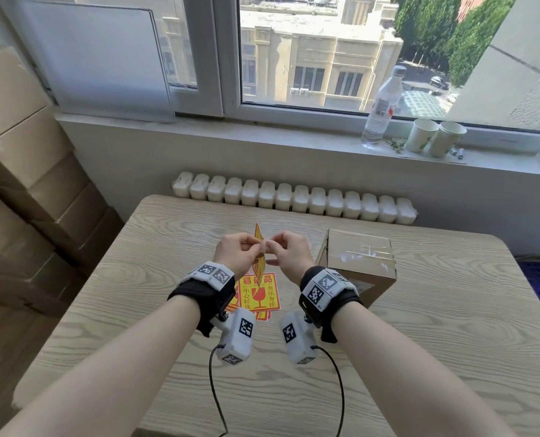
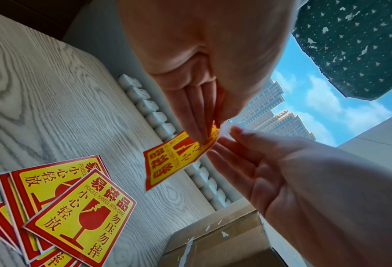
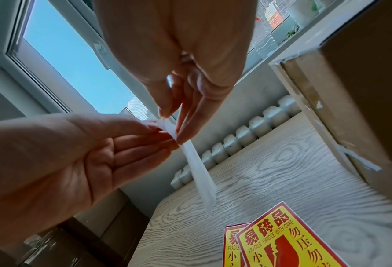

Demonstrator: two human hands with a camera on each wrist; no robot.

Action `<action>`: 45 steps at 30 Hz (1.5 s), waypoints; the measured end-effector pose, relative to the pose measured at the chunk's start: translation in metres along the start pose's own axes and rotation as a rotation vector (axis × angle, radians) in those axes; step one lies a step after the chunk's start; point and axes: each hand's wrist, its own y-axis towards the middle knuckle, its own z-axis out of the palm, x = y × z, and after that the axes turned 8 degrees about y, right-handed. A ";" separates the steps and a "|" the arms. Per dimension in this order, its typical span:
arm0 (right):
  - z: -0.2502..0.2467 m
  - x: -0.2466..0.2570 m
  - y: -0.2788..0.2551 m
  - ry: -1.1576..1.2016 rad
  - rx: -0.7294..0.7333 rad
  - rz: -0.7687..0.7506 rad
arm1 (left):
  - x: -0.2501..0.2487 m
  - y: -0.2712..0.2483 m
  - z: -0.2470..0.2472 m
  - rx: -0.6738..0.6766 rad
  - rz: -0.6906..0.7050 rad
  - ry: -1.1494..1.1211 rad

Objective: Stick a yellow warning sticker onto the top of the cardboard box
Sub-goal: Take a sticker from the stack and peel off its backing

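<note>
I hold one yellow and red warning sticker (image 1: 258, 257) upright and edge-on above the table, between both hands. My left hand (image 1: 252, 247) pinches its printed face (image 2: 172, 162) near a top corner, thumb behind. My right hand (image 1: 270, 246) pinches the white backing (image 3: 199, 180) at the same corner, thumb and forefinger (image 3: 170, 122) closed on it. The cardboard box (image 1: 360, 260) stands to the right of my right hand, its taped top bare. Its edge also shows in the left wrist view (image 2: 224, 240) and the right wrist view (image 3: 361, 90).
A loose pile of the same stickers (image 1: 257, 294) lies on the wooden table (image 1: 436, 342) under my wrists. A white radiator (image 1: 294, 200) runs behind the table. Stacked cartons (image 1: 25, 184) fill the left side. A bottle (image 1: 382, 105) and two paper cups (image 1: 436, 137) stand on the sill.
</note>
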 end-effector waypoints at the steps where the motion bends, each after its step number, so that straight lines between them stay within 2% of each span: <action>1: 0.001 -0.001 0.000 -0.005 -0.010 0.008 | 0.000 0.000 -0.001 -0.004 -0.011 -0.010; 5: 0.005 -0.007 -0.002 0.020 -0.042 0.050 | 0.000 -0.001 -0.003 -0.019 -0.060 -0.046; 14: 0.009 -0.003 -0.008 0.068 -0.003 0.029 | 0.006 -0.002 -0.006 -0.011 -0.049 -0.020; 21: 0.013 -0.009 -0.007 0.042 -0.030 0.057 | 0.013 -0.002 -0.008 -0.003 -0.062 -0.042; 29: 0.016 -0.017 -0.003 0.113 -0.107 0.150 | 0.036 0.018 -0.028 -0.131 -0.122 -0.053; 38: 0.011 -0.024 -0.003 0.084 -0.154 0.179 | 0.057 0.033 -0.061 -0.177 -0.139 -0.067; 45: 0.016 -0.025 -0.009 0.010 -0.133 0.161 | 0.069 0.034 -0.077 -0.175 -0.112 -0.068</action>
